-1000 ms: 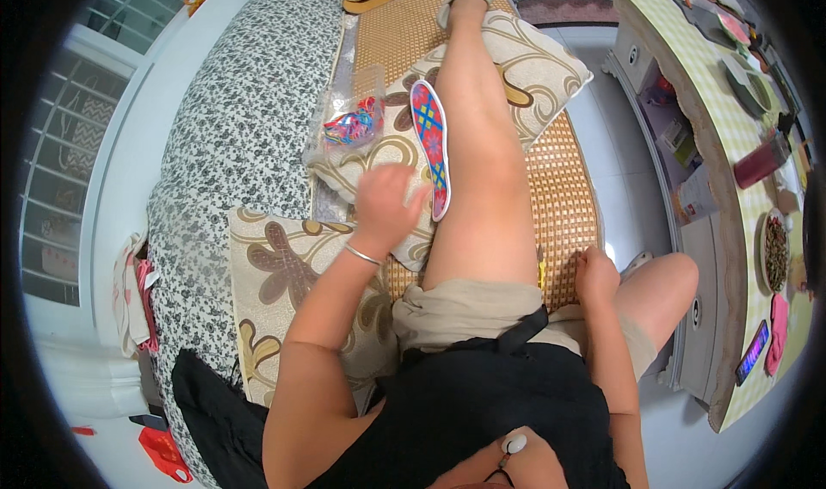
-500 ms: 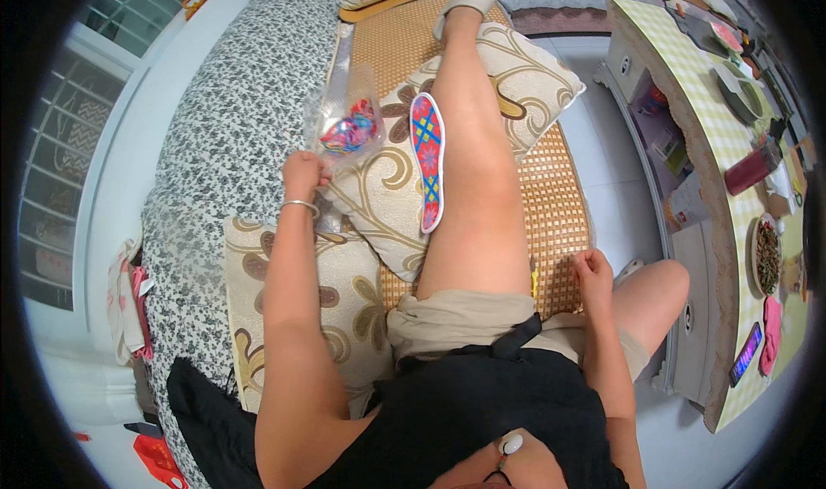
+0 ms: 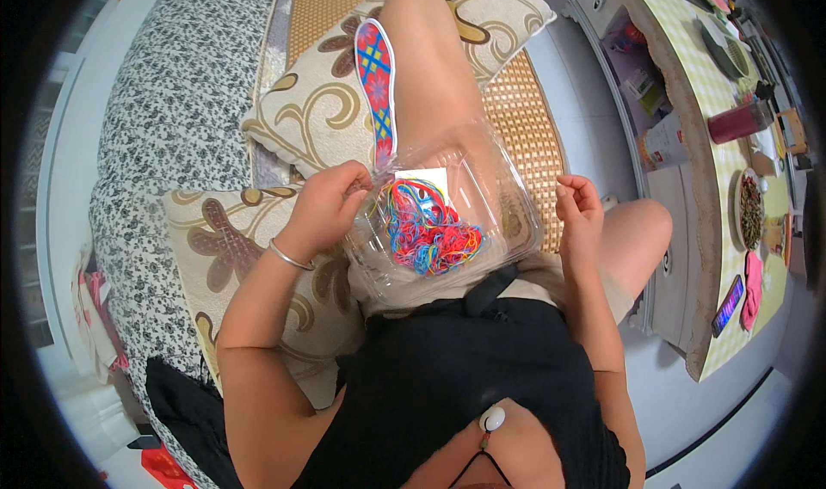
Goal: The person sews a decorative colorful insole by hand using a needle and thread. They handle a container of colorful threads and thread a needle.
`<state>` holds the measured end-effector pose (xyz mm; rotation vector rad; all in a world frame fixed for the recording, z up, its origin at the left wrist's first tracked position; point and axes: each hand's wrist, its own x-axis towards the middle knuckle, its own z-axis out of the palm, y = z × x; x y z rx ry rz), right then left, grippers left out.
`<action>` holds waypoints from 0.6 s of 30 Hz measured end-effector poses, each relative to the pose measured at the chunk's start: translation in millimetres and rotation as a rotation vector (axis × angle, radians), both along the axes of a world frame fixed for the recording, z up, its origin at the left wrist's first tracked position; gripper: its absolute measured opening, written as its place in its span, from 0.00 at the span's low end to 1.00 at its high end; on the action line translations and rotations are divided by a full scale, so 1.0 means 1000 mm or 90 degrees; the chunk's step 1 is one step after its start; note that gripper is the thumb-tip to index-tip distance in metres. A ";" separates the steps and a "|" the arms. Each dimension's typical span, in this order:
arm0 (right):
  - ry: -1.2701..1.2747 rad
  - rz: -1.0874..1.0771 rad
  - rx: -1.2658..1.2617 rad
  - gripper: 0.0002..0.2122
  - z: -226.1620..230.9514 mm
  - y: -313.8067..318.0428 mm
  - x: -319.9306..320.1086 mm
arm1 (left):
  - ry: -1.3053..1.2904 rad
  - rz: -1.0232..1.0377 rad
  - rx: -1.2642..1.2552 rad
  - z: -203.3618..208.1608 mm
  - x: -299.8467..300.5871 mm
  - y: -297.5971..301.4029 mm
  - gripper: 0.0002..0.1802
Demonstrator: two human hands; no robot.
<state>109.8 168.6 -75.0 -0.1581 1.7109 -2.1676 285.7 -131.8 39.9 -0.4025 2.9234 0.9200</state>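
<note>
Left hand (image 3: 331,201) grasped clear box (image 3: 469,175) by left edge; box was over lap (image 3: 549,281), threads (image 3: 428,231) bunched toward that edge. Right hand (image 3: 581,214) apart from right edge, fingers half-curled; couldn't tell whether holding anything.

Threads (image 3: 426,235) lie in a box (image 3: 516,222) on a person's lap (image 3: 551,278), the left hand (image 3: 331,201) at its far-left corner, the right hand (image 3: 581,218) apart from it, to the right. Beyond the box, an insole (image 3: 375,80) rests on a cushion (image 3: 314,115), left of the outstretched leg (image 3: 434,67); at right, a table (image 3: 712,235) bears a bottle (image 3: 738,123), then, nearer, a plate (image 3: 750,209) and phone (image 3: 728,307).
</note>
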 end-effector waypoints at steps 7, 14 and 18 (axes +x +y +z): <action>0.093 -0.025 -0.030 0.06 0.051 -0.001 0.011 | 0.338 -0.146 -0.221 0.030 -0.028 0.021 0.16; 0.264 0.128 0.085 0.07 0.114 -0.020 0.031 | 0.140 -0.209 -0.266 0.015 -0.044 0.062 0.09; 0.350 0.156 0.139 0.04 0.113 -0.022 0.039 | 0.091 -0.264 -0.338 0.002 -0.034 0.064 0.04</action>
